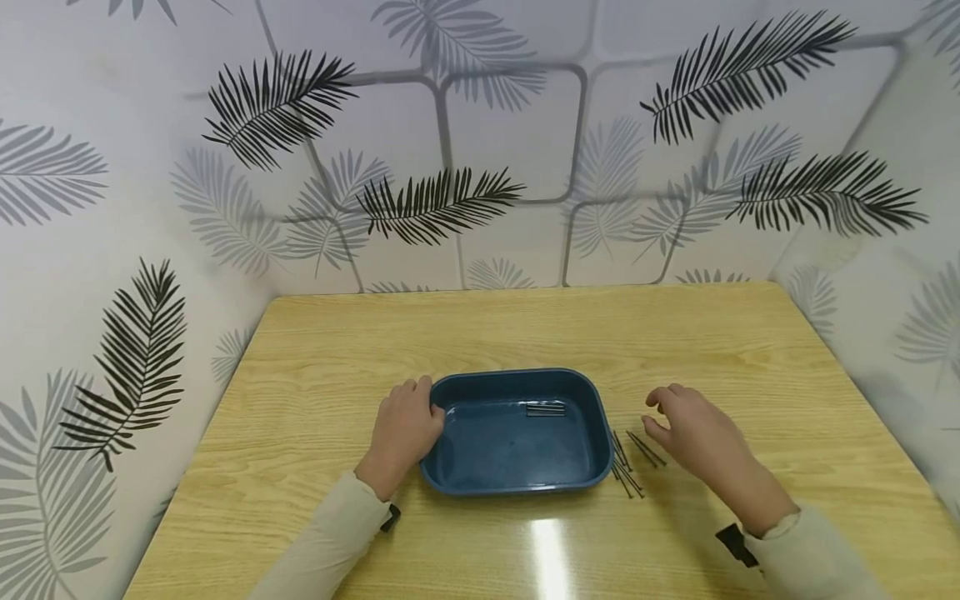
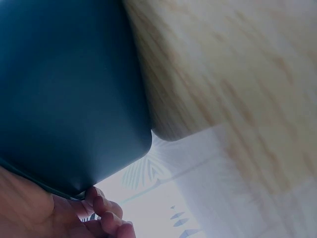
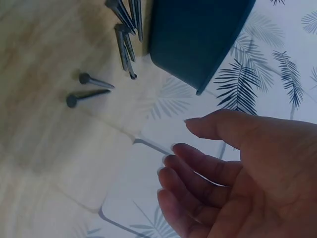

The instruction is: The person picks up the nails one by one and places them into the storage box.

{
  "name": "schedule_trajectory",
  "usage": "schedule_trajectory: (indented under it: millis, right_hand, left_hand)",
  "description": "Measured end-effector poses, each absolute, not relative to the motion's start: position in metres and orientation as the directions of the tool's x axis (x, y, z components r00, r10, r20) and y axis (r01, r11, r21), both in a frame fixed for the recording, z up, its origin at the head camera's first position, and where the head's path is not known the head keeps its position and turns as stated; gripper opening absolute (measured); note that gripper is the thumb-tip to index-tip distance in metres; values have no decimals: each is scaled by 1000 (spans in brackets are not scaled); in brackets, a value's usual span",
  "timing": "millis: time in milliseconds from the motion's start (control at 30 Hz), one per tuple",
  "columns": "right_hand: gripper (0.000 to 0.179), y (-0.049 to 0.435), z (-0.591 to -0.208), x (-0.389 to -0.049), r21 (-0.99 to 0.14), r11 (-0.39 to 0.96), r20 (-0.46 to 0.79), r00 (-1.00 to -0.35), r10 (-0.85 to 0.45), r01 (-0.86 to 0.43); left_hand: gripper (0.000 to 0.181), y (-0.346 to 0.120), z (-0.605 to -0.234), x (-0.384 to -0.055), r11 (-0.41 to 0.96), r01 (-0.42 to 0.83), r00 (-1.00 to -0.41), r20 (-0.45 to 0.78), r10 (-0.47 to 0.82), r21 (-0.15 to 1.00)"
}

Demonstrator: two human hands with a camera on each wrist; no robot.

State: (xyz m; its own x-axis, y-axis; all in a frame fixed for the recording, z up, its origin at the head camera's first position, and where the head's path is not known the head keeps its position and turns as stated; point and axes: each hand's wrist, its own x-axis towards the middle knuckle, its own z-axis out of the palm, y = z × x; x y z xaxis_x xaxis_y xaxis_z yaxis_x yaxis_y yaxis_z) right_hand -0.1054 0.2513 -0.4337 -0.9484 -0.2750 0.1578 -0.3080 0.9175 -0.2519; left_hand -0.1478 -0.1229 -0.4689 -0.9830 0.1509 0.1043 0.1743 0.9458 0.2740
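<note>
A dark blue plastic tray [image 1: 502,454] sits on the table, with several nails [image 1: 545,410] lying side by side near its far right corner. My left hand [image 1: 403,427] grips the tray's left rim, thumb on the edge; in the left wrist view the fingers [image 2: 106,213] curl at the rim's corner. Over the table to the right, my right hand [image 1: 693,429] holds nothing, its fingers loosely bent and the thumb apart from them. Two nails [image 3: 91,95] lie just left of that hand. More loose nails [image 3: 122,47] lie crossed against the tray's right side.
The light wood-grain table [image 1: 360,342] runs back to a wall [image 1: 510,142] covered in leaf-pattern paper. Similar paper covers the left and right sides. A bright light reflection [image 1: 551,558] shows on the table in front of the tray.
</note>
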Motion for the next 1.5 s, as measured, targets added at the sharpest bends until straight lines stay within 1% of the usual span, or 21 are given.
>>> schedule_trajectory:
  millis: [300, 600, 767, 933, 1233, 1333, 1500]
  right_hand:
    - [18, 250, -459, -108, -288, 925, -38, -962, -272, -250]
    - [11, 250, -466, -111, -330, 921, -138, -955, -263, -207]
    - [7, 250, -468, -111, -345, 919, -148, -956, -252, -189]
    - [7, 247, -468, -112, -366, 916, -183, -952, -247, -167]
    - [7, 243, -475, -115, -420, 903, -225, -954, -200, -90]
    - [7, 243, -476, -115, -431, 899, -226, -955, -194, -81]
    - [11, 243, -475, -116, -446, 888, -190, -957, -219, -114]
  left_hand:
    - [21, -123, -470, -147, 942, 175, -983, 98, 153, 285]
    - [20, -122, -469, -146, 944, 177, -983, 104, 154, 278]
    - [19, -122, -468, -147, 944, 178, -982, 105, 154, 277]
    - [21, -122, -468, -147, 944, 175, -983, 101, 152, 279]
    - [20, -124, -469, -147, 944, 170, -984, 102, 146, 281]
    - [19, -124, -469, -147, 944, 170, -984, 98, 148, 283]
    - [19, -124, -471, -149, 945, 174, -983, 107, 150, 278]
